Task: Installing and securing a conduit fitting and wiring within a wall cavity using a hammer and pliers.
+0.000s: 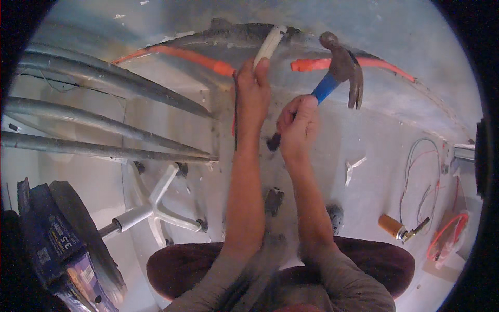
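Note:
My left hand (252,93) is closed on a short pale cream rod (271,44), whose top meets the dark, rough slot in the wall (234,36). Thin dark and red strands hang beside that hand. My right hand (298,124) grips a claw hammer (340,65) by its blue and black handle, the steel head raised to the right of the rod. Orange conduit (192,58) runs along the slot to the left, and another orange conduit (384,65) continues on the right, partly behind the hammer head.
Grey pipes (104,109) cross the left side. Below are a white wheeled chair base (153,203) and dark packages (57,239). On the right floor lie a gas torch (395,226), loose wires (416,151) and a bag with orange tubing (447,239).

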### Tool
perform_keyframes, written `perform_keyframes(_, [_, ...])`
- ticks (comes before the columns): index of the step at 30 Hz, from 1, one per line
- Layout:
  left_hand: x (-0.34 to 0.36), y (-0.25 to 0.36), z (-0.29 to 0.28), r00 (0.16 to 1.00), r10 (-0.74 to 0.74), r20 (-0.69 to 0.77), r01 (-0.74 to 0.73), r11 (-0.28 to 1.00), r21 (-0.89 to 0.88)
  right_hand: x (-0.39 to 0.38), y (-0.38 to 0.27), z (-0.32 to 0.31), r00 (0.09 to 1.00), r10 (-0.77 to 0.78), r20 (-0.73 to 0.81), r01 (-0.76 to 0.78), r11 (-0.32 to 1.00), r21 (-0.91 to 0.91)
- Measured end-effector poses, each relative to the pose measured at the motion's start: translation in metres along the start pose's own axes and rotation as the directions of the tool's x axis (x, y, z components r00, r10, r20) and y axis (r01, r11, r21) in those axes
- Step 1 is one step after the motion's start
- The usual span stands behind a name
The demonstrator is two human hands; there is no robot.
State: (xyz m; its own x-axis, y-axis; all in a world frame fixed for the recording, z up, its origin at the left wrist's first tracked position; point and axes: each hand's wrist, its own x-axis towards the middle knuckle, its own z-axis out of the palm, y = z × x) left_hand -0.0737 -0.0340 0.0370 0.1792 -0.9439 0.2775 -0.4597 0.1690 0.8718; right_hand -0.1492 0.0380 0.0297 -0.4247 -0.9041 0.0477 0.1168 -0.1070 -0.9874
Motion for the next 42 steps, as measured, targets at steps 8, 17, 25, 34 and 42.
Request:
perform_keyframes(8, [-0.013, 0.009, 0.0, 0.999, -0.043, -0.018, 0.044, 0.991, 0.124, 0.005, -0.007, -0.021, 0.954, 0.271, 0.129, -0.277, 0.961, 0.027])
perform_keyframes(17, [-0.045, 0.026, -0.003, 0.996, 0.052, -0.069, -0.058, 0.994, -0.088, -0.018, -0.008, -0.05, 0.977, 0.196, 0.08, -0.205, 0.97, 0.134])
perform_keyframes(25, [-0.02, 0.066, 0.008, 0.971, 0.149, -0.189, -0.183, 0.967, -0.179, -0.017, -0.01, -0.072, 0.985, -0.021, 0.172, 0.023, 1.0, -0.009])
perform_keyframes(34, [0.003, 0.059, 0.028, 0.955, 0.266, -0.133, -0.27, 0.963, -0.01, -0.005, -0.028, -0.081, 0.945, -0.205, 0.256, 0.268, 0.932, -0.243])
perform_keyframes(42, [0.007, 0.054, 0.045, 0.994, 0.075, -0.075, -0.092, 0.964, -0.25, 0.036, -0.037, -0.08, 0.811, -0.478, 0.337, 0.584, 0.653, -0.482])
